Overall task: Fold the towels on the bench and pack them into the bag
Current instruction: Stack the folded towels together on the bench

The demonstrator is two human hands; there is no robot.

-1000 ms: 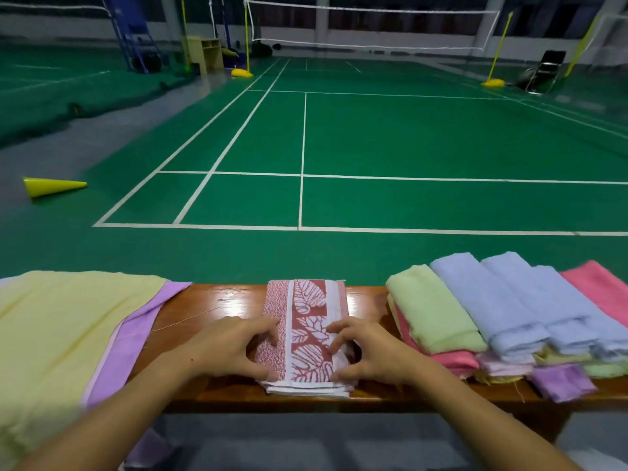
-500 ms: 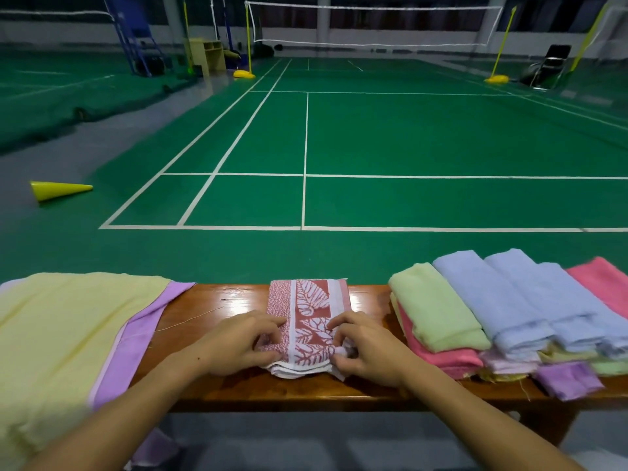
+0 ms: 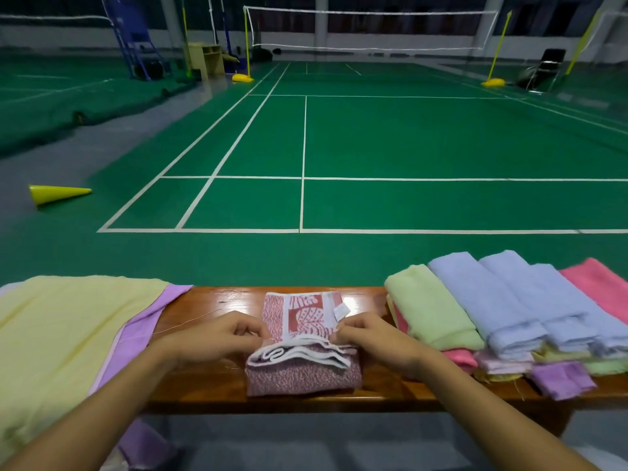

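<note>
A yellow-and-purple cloth (image 3: 57, 338) drapes the worktop (image 3: 217, 300) at nine o'clock, with a stack of folded towels (image 3: 492, 314) at three o'clock suggesting much folding is done; no bag is visible, so packing seemingly remains. At six o'clock, the left hand (image 3: 217, 338) and right hand (image 3: 377, 338) each pinch the red patterned towel (image 3: 302, 351), mid-fold.

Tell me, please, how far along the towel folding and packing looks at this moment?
Done: a pile of folded towels lies at the bench's right end. In hand: the left hand and right hand pinch the near edge of the red patterned towel, lifted mid-fold. Left: the yellow towel on the left lies spread out, with a purple one under it, and no bag is in view, so packing shows no sign of starting.
</note>
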